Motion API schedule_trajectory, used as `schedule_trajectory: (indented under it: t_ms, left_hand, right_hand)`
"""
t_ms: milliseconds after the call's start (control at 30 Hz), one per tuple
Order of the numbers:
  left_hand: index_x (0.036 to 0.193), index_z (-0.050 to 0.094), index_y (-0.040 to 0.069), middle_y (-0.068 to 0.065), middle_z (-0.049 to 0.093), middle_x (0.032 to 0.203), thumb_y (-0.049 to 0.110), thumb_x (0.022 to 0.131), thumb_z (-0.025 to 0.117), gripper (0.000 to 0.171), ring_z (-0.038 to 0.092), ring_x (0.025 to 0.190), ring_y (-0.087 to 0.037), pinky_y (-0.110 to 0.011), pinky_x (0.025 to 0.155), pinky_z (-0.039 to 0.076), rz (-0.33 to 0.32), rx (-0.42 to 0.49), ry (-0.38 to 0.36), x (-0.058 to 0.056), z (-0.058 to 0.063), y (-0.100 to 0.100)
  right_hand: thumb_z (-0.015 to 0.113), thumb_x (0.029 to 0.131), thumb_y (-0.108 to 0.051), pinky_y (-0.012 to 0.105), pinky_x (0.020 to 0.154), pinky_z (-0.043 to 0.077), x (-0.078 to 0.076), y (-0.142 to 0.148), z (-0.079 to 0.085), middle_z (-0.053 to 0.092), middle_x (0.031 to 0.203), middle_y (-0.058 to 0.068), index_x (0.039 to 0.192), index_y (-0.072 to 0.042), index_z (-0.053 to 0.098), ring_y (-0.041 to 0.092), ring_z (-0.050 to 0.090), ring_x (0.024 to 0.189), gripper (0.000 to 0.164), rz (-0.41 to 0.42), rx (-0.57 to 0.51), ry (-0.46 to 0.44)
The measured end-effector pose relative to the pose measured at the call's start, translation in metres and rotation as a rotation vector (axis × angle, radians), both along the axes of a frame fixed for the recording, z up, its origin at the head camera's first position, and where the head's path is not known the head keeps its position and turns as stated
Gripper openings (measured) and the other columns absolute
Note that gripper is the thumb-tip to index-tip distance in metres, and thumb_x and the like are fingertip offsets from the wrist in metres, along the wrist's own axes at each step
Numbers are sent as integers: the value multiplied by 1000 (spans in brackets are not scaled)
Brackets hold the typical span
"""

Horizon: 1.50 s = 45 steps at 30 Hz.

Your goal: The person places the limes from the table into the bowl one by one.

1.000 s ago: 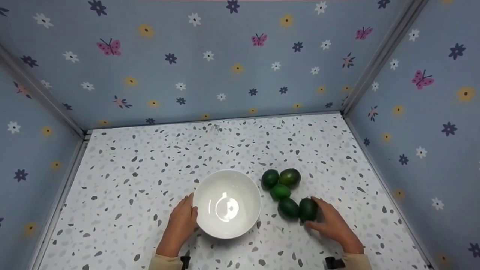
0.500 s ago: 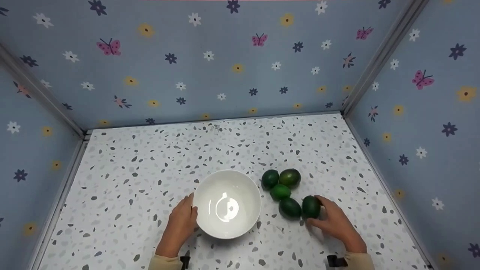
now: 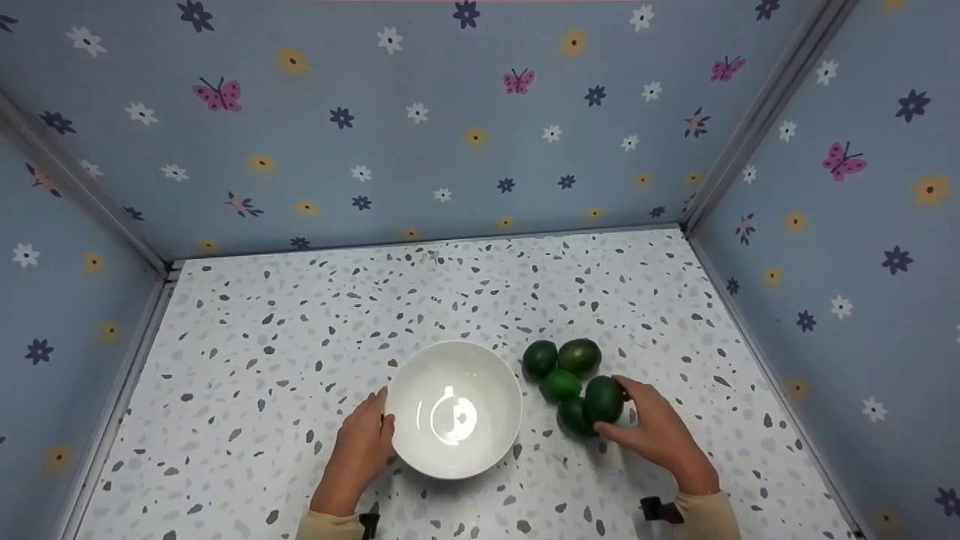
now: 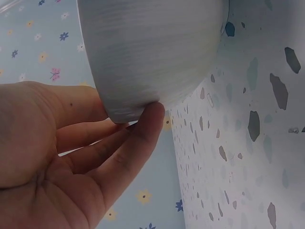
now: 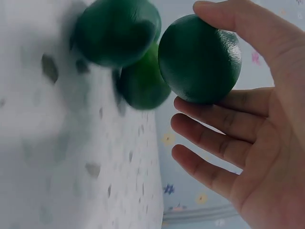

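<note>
A white bowl [image 3: 455,405] stands on the speckled table, with glare on its inner bottom. At its left side my left hand [image 3: 360,442] grips it near the rim; in the left wrist view, thumb and fingers meet the bowl's wall [image 4: 157,52]. My right hand [image 3: 654,429] pinches a dark green lime [image 3: 604,400] between thumb and fingers, the other fingers spread below it in the right wrist view. Partly hidden behind this lime is another dark green lime [image 3: 573,420]. Beyond lie a brighter lime [image 3: 560,385], a dark one [image 3: 540,360] and a brownish-green one [image 3: 580,356].
The limes lie just right of the bowl, close together. A blue wall [image 3: 420,150] with flowers and butterflies rises behind the table [image 3: 300,337], and a matching panel [image 3: 847,300] bounds it on the right. Grey strips run along the corners.
The right hand first drew its lime slightly right, away from its neighbour, then raised it up and left, so it now overlaps that neighbour. Left hand and bowl stay put.
</note>
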State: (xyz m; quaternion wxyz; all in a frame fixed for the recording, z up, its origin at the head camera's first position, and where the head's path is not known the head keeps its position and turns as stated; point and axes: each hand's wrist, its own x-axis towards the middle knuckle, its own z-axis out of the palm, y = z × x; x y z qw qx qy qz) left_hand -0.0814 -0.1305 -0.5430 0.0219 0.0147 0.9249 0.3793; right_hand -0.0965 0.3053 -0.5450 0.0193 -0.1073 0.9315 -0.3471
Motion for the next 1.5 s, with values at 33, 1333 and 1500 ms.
schedule_trajectory:
  t_ms: [33,1333,1500]
  left_hand:
    - [143,41,-16,-34,52,134,-1,99,56,49,52,125,-46,-54,102,47,1,-1,2,0,0,0]
    - [144,43,-12,-31,52,137,0,100,54,47,58,119,-41,-48,97,53,-1,5,9,1,1,0]
    - [145,42,-11,-30,50,141,2,100,53,48,50,129,-43,-51,105,45,12,6,-25,0,1,0]
  right_hand:
    - [83,81,-44,50,95,50,-2,-5,2,59,130,12,142,-1,52,28,58,116,81,21,-5,18]
    - [77,79,-60,36,84,49,-36,-156,11,63,114,7,138,-7,54,23,53,99,83,455,384,404]
    - [75,79,-63,37,81,45,-36,-173,7,65,113,5,137,-8,56,23,53,99,82,462,504,392]
